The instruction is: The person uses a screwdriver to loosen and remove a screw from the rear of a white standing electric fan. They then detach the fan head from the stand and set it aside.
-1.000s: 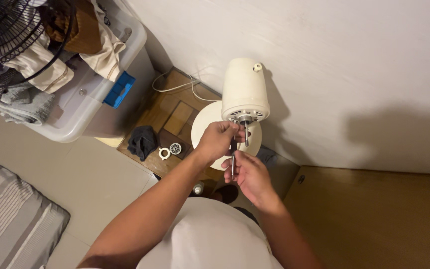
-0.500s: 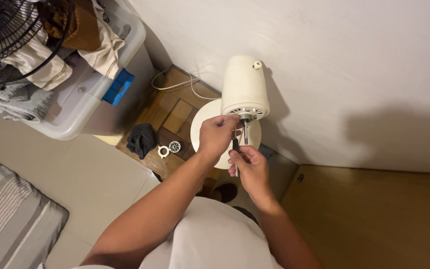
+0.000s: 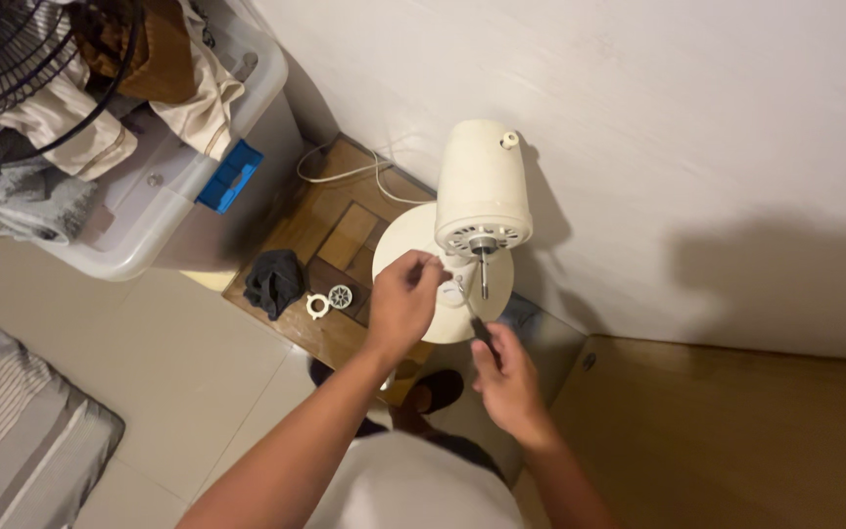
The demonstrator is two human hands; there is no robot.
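A cream fan motor housing (image 3: 483, 186) stands above its round white base (image 3: 405, 235), with the bare metal shaft (image 3: 484, 272) pointing down toward me. My left hand (image 3: 401, 302) hovers just left of the shaft with thumb and fingertips pinched together; whether anything small sits between them cannot be made out. My right hand (image 3: 507, 380) is lower, below the shaft, gripping a slim dark-handled screwdriver (image 3: 482, 330) whose end points up toward the motor. Neither hand touches the housing.
A grey plastic bin (image 3: 139, 225) with clothes and a black fan grille (image 3: 12, 59) fills the upper left. A black cloth (image 3: 273, 280), two small white round parts (image 3: 329, 300) and a white cord (image 3: 345, 174) lie on the wooden board. There is a striped cushion (image 3: 22, 431) at left, a wooden surface (image 3: 736, 441) at right.
Both hands have dropped away from the motor shaft. The right hand drew the screwdriver down and to the right; the left hand moved down-left, fingers still pinched. The view shifted slightly.
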